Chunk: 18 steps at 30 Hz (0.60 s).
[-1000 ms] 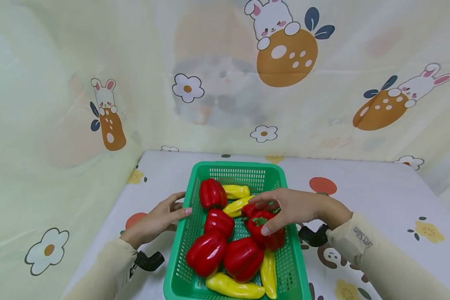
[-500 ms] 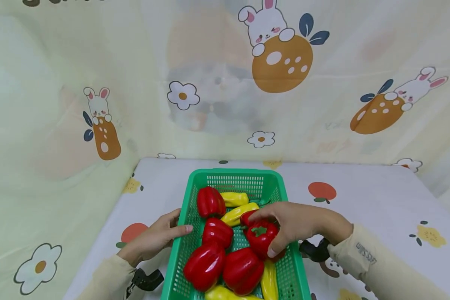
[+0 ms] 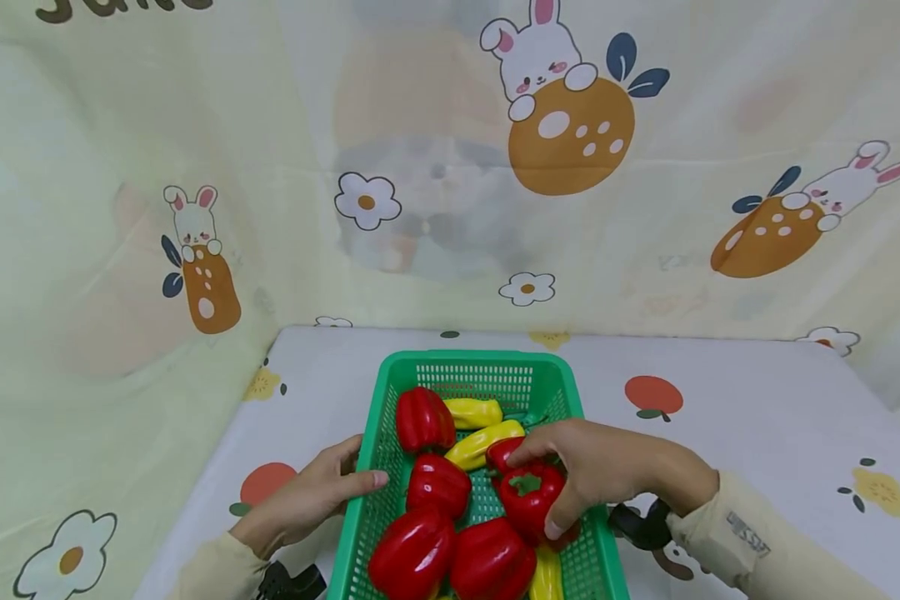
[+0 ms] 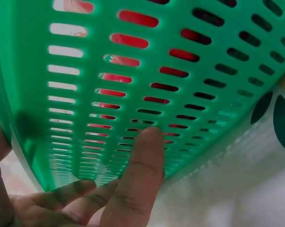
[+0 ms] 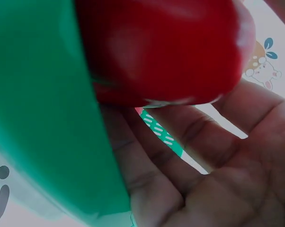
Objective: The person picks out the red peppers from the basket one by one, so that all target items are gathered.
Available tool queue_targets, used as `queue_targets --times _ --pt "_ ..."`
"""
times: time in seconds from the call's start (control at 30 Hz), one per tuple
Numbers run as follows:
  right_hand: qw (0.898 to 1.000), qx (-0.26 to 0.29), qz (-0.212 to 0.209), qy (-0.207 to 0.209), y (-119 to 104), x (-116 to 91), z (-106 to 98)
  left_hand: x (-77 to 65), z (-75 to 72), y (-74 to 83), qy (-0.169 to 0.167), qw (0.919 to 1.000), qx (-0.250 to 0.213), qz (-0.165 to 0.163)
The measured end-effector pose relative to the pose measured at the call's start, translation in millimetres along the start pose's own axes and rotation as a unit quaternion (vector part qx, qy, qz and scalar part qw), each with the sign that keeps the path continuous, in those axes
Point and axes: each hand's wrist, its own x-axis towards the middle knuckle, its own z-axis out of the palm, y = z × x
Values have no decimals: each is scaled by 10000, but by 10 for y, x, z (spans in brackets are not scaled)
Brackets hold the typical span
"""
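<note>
A green plastic basket [image 3: 480, 357] with slotted walls holds several red bell peppers and yellow peppers. At its left rim my left hand [image 3: 318, 493] grips the wall, thumb over the rim; in the left wrist view its fingers [image 4: 145, 163] lie against the outer side. My right hand [image 3: 607, 467] reaches over the right rim and holds a red bell pepper [image 3: 528, 492] whose green stem faces up. Up close in the right wrist view, that bell pepper [image 5: 166, 52] sits in the curled fingers beside the basket wall. Another red pepper [image 3: 500, 452] is partly behind this hand.
Inside the basket, more red bell peppers [image 3: 426, 419] lie on the left and front, with yellow peppers [image 3: 487, 444] between and a dark green piece [image 3: 527, 418] at the back. A white patterned cloth [image 3: 757, 417] covers the table; a printed curtain [image 3: 435, 83] hangs behind.
My right hand has lowered from hovering over the stemmed red bell pepper to gripping it. My left hand stays on the left rim. The whole view has tilted up, so things sit lower.
</note>
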Motion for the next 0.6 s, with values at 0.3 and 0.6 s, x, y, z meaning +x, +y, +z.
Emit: queue_targets --times 0.3,0.6 --pt "9993 314 44 -177 26 -12 27 -39 38 -55 63 10000 23 -3" --pt "9997 183 -149 -47 39 -20 14 -3 8 -15 94 9999 55 82"
